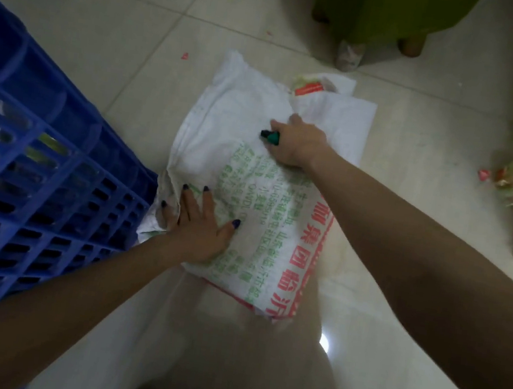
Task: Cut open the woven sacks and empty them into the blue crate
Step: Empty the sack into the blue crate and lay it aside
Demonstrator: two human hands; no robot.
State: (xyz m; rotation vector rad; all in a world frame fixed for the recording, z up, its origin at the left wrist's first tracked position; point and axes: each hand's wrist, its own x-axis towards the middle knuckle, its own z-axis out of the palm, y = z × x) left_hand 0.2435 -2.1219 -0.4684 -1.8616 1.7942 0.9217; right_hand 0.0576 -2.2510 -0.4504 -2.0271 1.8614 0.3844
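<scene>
Far left: blue crate [24, 163], slatted walls, standing on the tiled floor [139, 32]. Pale and yellow-green shapes show through its slats; I cannot tell what they are. Left hand [199, 231]: arm reaches in from lower left, palm down, fingers straight and spread, dark-painted nails. Its grip has hold of nothing; the hand presses flat on the near-left part of the woven sack [265, 215], with the outer fingers over the sack's crumpled left edge. The sack is white with green and red print and lies flat on the floor just right of the crate; I cannot tell whether its left corner touches the crate wall. Right hand [302, 145]: arm comes in from the right, knuckles up, resting on the upper middle of the sack. Its grip is curled tight round a small green tool [271, 136] with a black tip; the tip points left and sits against the sack fabric. No blade can be made out. At the sack's far end the fabric gapes, and a packet with a red label [308, 88] shows in the gap. Beyond it, a green stool [386, 15] on wooden legs. Far right, well apart from the sack, a crinkled wrapper [508, 181] lies on the floor.
</scene>
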